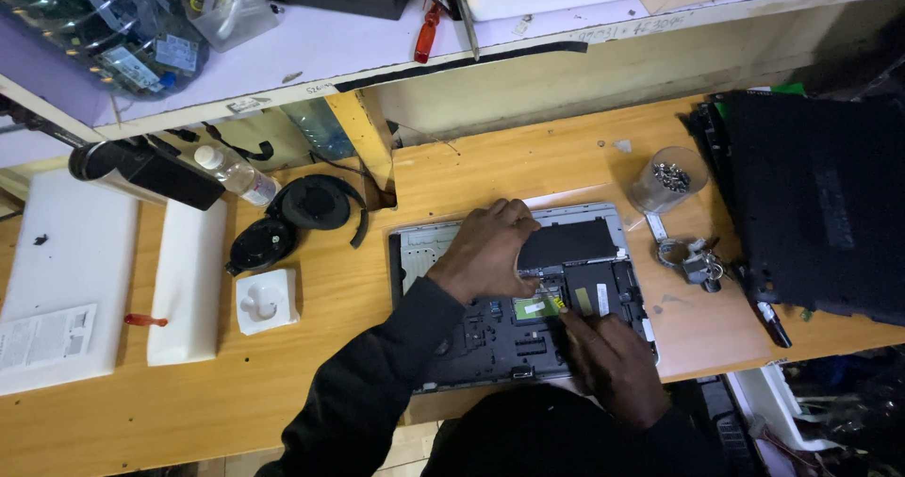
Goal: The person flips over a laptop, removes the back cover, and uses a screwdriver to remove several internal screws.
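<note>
An opened laptop base (415, 251) lies bottom-up on the wooden bench, its black inner parts exposed. My left hand (485, 248) rests palm-down on the upper middle of it, fingers bent toward the black battery bay (568, 242). My right hand (613, 359) comes in from the lower right, its fingertips touching a small green circuit module (534, 308) near the laptop's middle. Whether the fingers pinch the module is hard to tell. Dark sleeves cover both of my forearms.
A clear cup of screws (667, 179) and a bunch of keys (696, 262) sit right of the laptop, and a black laptop cover (815, 204) lies at far right. On the left are black headphones (292, 218), a white socket (266, 302), a plastic bottle (236, 172) and white foam blocks (189, 284).
</note>
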